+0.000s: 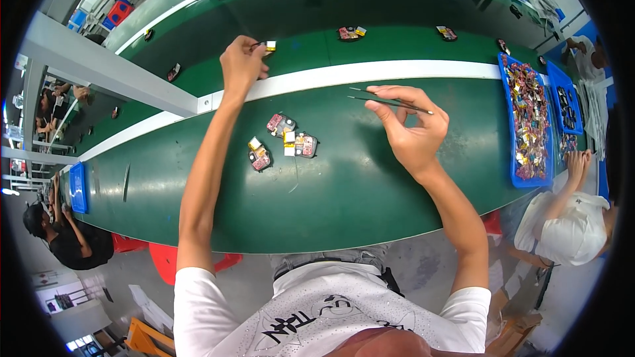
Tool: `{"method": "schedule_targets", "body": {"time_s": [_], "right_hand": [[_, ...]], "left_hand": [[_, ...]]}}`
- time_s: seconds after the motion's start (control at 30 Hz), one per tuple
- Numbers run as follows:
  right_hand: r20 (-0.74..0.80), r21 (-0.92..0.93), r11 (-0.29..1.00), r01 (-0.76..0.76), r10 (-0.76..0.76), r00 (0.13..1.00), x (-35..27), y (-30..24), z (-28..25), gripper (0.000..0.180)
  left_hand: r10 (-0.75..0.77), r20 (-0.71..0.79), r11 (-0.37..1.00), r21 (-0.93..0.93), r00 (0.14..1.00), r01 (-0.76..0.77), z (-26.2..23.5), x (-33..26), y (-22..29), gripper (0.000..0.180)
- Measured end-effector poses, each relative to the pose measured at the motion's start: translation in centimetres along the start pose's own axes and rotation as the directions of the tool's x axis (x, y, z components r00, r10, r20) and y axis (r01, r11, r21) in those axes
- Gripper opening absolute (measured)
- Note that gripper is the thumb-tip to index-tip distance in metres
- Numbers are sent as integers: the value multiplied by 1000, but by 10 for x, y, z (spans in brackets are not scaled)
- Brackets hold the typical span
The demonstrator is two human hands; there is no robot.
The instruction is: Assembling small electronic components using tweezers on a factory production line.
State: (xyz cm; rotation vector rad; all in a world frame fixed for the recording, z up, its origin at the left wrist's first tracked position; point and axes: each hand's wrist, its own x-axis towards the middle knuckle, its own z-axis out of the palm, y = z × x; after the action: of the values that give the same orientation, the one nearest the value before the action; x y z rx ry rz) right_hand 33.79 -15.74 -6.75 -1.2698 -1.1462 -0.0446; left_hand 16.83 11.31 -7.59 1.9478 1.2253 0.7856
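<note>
Left hand stretched far out over the white dividing strip at the counter's far edge, onto the green conveyor belt beyond. Fingers pinched shut on a small yellow-tabbed component, held just at the belt's near edge. Component lies ahead and slightly right of the knuckles; its long axis runs roughly along the belt.

Right hand hovering over the green counter, nearer the body, fingers closed round slim metal tweezers. Tweezers' long axis lies almost level, parallel to the white strip, tips pointing left toward the left hand but well apart from it.

Cluster of three small circuit assemblies, pink and yellow, resting mid-counter between the two forearms, nearer the left arm, untouched.

Blue tray of mixed parts at the counter's right end. More assemblies spaced along the belt. Open green surface to the near edge, plenty of room. Another person's hand by the tray.
</note>
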Motion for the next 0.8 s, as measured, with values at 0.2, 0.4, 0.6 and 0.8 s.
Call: {"method": "schedule_targets", "body": {"time_s": [0.2, 0.4, 0.6, 0.8], "right_hand": [[53, -10, 1000, 7, -7, 999, -4, 0, -2, 18], [100, -13, 1000, -13, 14, 995, -9, 1, 5, 18], [117, -10, 1000, -16, 17, 993, -9, 0, 7, 18], [111, 21, 991, -133, 130, 985, -7, -2, 3, 19]], "left_hand": [[506, -233, 752, 591, 830, -292, 30, 7, 11, 24], [238, 145, 967, 58, 960, -249, 108, 33, 42, 29], [175, 113, 955, 224, 978, -197, 118, 38, 42, 29], [141, 174, 988, 45, 975, -151, 93, 11, 50, 20]]}}
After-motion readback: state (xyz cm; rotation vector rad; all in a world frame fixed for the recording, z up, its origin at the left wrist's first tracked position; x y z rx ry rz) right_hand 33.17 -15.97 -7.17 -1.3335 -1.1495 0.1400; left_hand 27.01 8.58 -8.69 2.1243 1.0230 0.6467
